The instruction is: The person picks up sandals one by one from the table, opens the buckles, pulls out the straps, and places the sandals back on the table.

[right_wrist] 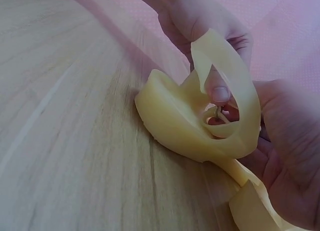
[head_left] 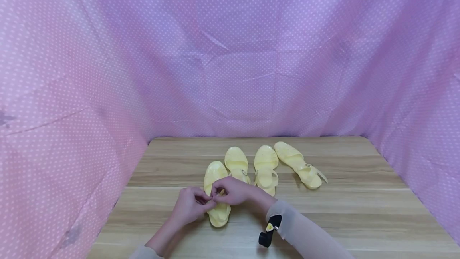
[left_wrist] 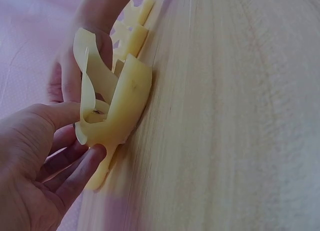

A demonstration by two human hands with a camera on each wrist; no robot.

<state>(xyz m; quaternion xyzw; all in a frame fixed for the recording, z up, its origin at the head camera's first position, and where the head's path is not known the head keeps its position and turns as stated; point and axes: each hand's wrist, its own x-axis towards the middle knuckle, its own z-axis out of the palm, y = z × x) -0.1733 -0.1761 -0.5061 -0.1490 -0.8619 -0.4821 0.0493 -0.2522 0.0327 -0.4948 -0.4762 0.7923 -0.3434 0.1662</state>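
Observation:
Four pale yellow sandals lie on the wooden table; the leftmost sandal [head_left: 214, 171] [left_wrist: 131, 91] [right_wrist: 170, 118] is between both hands. My left hand [head_left: 190, 207] [left_wrist: 30, 161] [right_wrist: 210, 21] pinches its ankle strap near a small metal buckle [right_wrist: 218, 111], thumb tip at the buckle in the right wrist view. From the other side, my right hand [head_left: 231, 191] [left_wrist: 95, 61] [right_wrist: 292, 136] has its fingers curled at the same strap, partly hidden behind it. A loop of the strap stands up above the heel. The sole rests on the table.
Close to the right stand a second sandal [head_left: 236, 157] and a third sandal [head_left: 266, 157]; the fourth sandal [head_left: 292, 157] lies slanted farther right, its strap sticking out. Pink dotted cloth [head_left: 237, 71] hangs around the table [head_left: 345, 211]. A black camera mount [head_left: 268, 233] is on the right wrist.

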